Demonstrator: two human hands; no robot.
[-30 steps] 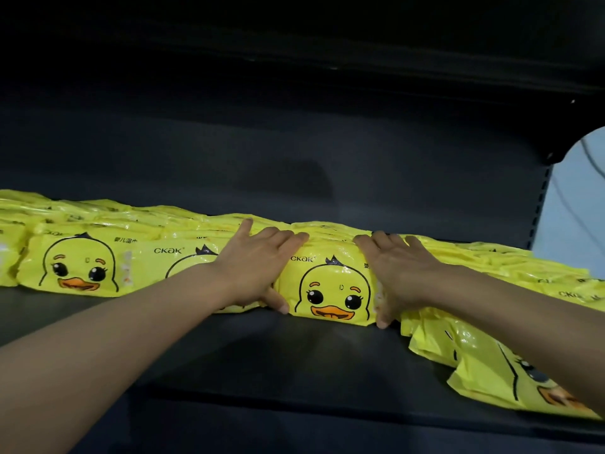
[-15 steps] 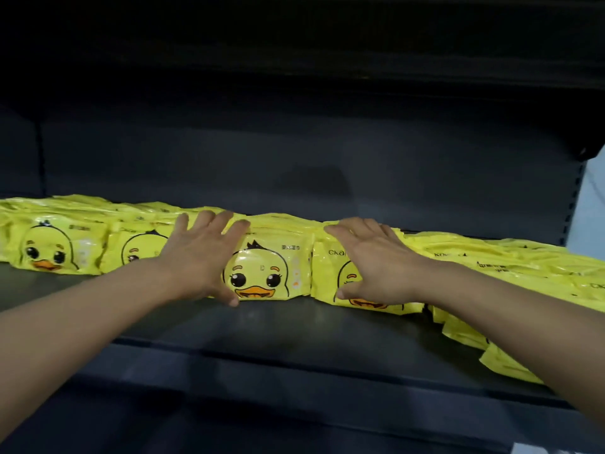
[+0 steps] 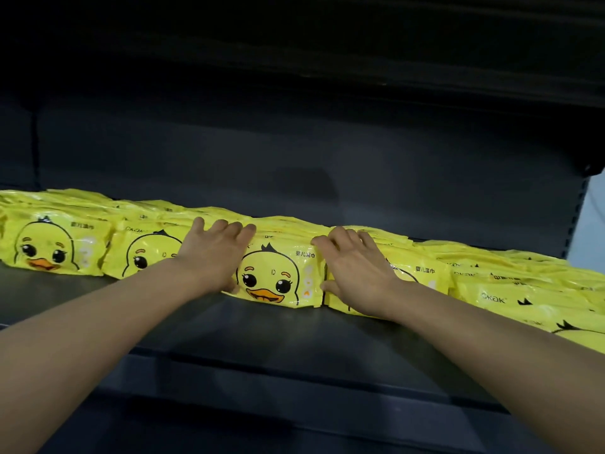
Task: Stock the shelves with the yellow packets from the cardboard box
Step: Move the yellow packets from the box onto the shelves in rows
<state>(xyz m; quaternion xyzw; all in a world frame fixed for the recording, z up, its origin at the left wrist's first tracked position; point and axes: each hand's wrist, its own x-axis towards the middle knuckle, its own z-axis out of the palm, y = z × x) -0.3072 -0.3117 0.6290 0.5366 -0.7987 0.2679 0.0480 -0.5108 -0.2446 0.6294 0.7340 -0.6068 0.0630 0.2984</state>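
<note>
A long row of yellow duck-face packets runs across the dark shelf (image 3: pixel 262 326). One packet (image 3: pixel 278 273) stands in the middle, its duck face fully showing. My left hand (image 3: pixel 214 257) lies flat against the packets just left of it, fingers straight and thumb at the lower edge. My right hand (image 3: pixel 353 273) lies flat over the packet (image 3: pixel 422 273) just right of it, fingers spread on its top. Neither hand grips anything. The cardboard box is out of view.
Further packets (image 3: pixel 49 247) stand upright at the left; at the right, several packets (image 3: pixel 530 290) lie leaning and overlapped. A dark back panel (image 3: pixel 294 152) and an upper shelf (image 3: pixel 327 60) close the space. The shelf's upright post (image 3: pixel 576 208) stands at far right.
The view has drawn closer and shifted. Both hands have stayed flat on the packets either side of the middle one, and the right-hand packets look more lined up.
</note>
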